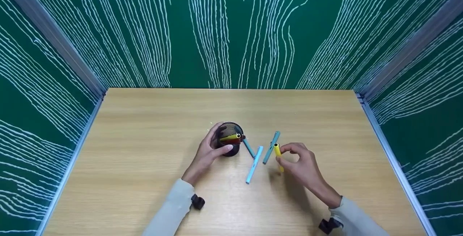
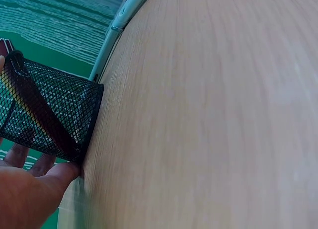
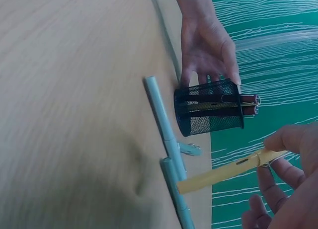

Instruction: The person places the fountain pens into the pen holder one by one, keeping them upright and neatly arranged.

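Mesh, plastic, wood grain
From here the cup (image 2: 69, 100) looks like wire mesh; the yellow pen (image 3: 223, 172), smooth plastic; the worktop (image 1: 144, 138), wood-grained with a faint sheen; the sleeves (image 1: 173, 201), matt cloth.

A booth-like workspace is suggested: the wood-grain tabletop (image 1: 152, 116) is enclosed on three sides by green, white-lined panels (image 1: 177, 29), framed by grey posts (image 1: 51, 29).

I'm checking all 3 views & I'm making out no legible txt, nos., labels, brands or signs, whether on the pens (image 1: 254, 164), mesh cup (image 1: 235, 151), desk (image 1: 152, 120) or green walls (image 1: 177, 47).
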A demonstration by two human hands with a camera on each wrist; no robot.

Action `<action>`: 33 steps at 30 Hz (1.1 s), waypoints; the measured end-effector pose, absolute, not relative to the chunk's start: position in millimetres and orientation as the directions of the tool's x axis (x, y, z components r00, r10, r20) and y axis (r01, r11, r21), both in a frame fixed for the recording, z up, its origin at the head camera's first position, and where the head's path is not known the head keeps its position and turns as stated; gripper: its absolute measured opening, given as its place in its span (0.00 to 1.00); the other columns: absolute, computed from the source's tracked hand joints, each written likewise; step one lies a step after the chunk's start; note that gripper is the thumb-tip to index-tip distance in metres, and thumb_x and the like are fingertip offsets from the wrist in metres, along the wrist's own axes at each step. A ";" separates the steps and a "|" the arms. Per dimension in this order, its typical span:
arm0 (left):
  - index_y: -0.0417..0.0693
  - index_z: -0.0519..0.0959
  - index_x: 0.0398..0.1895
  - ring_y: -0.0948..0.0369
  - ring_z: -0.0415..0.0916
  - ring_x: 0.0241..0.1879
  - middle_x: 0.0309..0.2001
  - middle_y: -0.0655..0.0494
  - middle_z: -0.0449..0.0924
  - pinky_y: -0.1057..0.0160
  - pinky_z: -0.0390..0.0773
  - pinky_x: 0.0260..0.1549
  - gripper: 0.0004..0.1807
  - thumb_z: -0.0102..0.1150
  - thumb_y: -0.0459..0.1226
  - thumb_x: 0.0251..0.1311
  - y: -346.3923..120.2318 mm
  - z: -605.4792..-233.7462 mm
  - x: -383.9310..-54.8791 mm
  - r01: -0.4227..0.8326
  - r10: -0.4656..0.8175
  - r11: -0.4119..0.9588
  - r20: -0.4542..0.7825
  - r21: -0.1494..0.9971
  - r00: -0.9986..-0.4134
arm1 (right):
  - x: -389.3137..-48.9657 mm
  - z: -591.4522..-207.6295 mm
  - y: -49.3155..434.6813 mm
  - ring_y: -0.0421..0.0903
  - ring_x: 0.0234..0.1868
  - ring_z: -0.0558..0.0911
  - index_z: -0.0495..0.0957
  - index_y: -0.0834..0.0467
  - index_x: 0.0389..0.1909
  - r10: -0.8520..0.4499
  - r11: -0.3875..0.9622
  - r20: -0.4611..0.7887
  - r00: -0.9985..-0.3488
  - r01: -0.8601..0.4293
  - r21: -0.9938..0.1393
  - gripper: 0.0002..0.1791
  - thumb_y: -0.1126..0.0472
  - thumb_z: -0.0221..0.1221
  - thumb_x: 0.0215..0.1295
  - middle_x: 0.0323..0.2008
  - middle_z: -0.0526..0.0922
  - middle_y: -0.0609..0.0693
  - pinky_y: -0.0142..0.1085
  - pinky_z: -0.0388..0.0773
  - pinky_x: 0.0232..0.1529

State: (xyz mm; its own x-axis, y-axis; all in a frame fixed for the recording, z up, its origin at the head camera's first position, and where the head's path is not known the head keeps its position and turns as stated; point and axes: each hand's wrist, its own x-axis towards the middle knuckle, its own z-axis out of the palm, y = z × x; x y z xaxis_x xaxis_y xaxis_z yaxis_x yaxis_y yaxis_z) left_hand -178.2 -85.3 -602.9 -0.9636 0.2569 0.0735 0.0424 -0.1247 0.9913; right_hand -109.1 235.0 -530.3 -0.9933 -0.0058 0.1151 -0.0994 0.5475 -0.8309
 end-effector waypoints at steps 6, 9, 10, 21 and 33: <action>0.52 0.61 0.88 0.51 0.65 0.81 0.81 0.49 0.69 0.51 0.59 0.83 0.51 0.77 0.34 0.64 -85.0 -604.3 -179.0 0.047 0.255 -0.132 0.080 0.990 -0.964 | -115.8 -520.6 230.8 0.50 0.57 0.79 0.90 0.58 0.43 -0.012 0.531 0.123 -0.992 -0.110 -0.840 0.10 0.71 0.76 0.63 0.47 0.89 0.52 0.50 0.74 0.65; 0.52 0.61 0.88 0.51 0.64 0.82 0.82 0.49 0.68 0.50 0.58 0.84 0.50 0.77 0.34 0.65 -85.4 -604.9 -179.2 0.051 0.257 -0.126 0.083 0.991 -0.963 | -119.9 -515.6 228.8 0.49 0.57 0.79 0.90 0.59 0.44 -0.018 0.528 0.138 -0.990 -0.127 -0.840 0.10 0.70 0.76 0.63 0.48 0.88 0.53 0.47 0.74 0.64; 0.52 0.61 0.88 0.51 0.63 0.82 0.82 0.49 0.68 0.50 0.58 0.83 0.50 0.77 0.34 0.65 -85.5 -605.1 -179.2 0.051 0.258 -0.123 0.081 0.991 -0.963 | -121.3 -514.0 228.3 0.49 0.57 0.79 0.90 0.59 0.44 -0.020 0.526 0.145 -0.989 -0.134 -0.840 0.10 0.70 0.76 0.63 0.48 0.88 0.53 0.47 0.74 0.64; 0.49 0.60 0.88 0.49 0.63 0.82 0.82 0.46 0.68 0.50 0.57 0.84 0.50 0.76 0.33 0.66 -84.4 -604.3 -179.2 0.049 0.272 -0.144 0.087 0.988 -0.958 | -138.0 -501.2 218.2 0.56 0.56 0.80 0.90 0.62 0.45 -0.021 0.508 0.178 -0.984 -0.164 -0.846 0.10 0.71 0.74 0.64 0.52 0.87 0.58 0.50 0.74 0.63; 0.48 0.61 0.88 0.49 0.64 0.81 0.82 0.45 0.68 0.50 0.57 0.84 0.50 0.77 0.33 0.65 -85.0 -603.9 -179.7 0.050 0.259 -0.139 0.085 0.989 -0.962 | -153.1 -492.5 207.5 0.59 0.58 0.77 0.89 0.62 0.49 -0.034 0.474 0.128 -0.991 -0.129 -0.871 0.11 0.67 0.73 0.67 0.54 0.85 0.58 0.52 0.72 0.64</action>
State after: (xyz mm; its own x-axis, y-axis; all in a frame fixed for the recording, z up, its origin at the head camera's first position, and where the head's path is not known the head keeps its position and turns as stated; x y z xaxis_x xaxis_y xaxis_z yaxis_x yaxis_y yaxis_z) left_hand -179.7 -85.0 -603.9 -0.9620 0.2593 0.0853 0.0501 -0.1394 0.9890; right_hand -153.1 207.5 -492.5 -0.9912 -0.0338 0.1279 -0.1286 0.4737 -0.8712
